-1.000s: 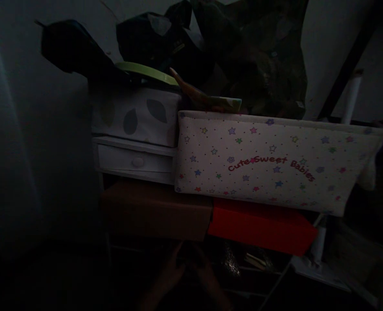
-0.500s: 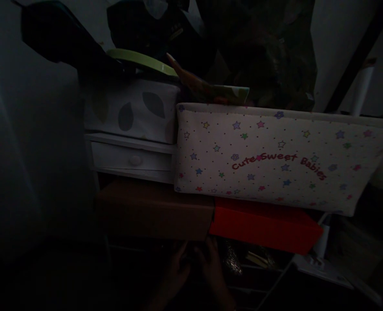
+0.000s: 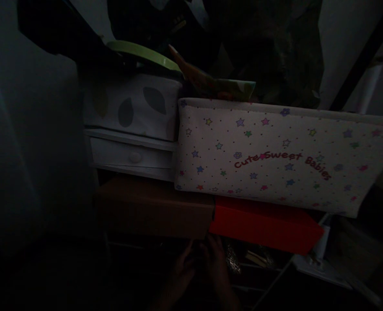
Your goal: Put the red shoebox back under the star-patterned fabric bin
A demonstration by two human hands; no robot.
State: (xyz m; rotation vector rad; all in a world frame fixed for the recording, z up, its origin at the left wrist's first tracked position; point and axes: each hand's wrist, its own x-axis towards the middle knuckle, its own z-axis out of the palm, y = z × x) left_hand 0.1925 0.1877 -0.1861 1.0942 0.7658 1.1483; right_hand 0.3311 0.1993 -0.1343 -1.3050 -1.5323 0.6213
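In deep shadow, my left hand (image 3: 182, 270) reaches onto a dark rack below a brown box (image 3: 155, 220). My right hand (image 3: 216, 259) is close beside it, under the seam between that box and a red box (image 3: 265, 224). The fingers of both hands curve forward around a dark space between them; what they grip there is too dark to make out. Just right of my right hand sits a shiny, textured dark item (image 3: 232, 259), perhaps a shoe, with a pale strip (image 3: 256, 258) near it.
A white star-print fabric bin (image 3: 275, 147) lettered "Cute Sweet Babies" sits above the boxes. To its left are a small white drawer (image 3: 131, 154) and a leaf-print box (image 3: 133, 106) with a green band (image 3: 142, 52) on top. Dark bags (image 3: 165, 30) are behind. A white pole (image 3: 321, 242) stands right.
Both hands have shifted slightly to the right and remain close together under the boxes. The view has tilted a little; the boxes and bin stay in place.
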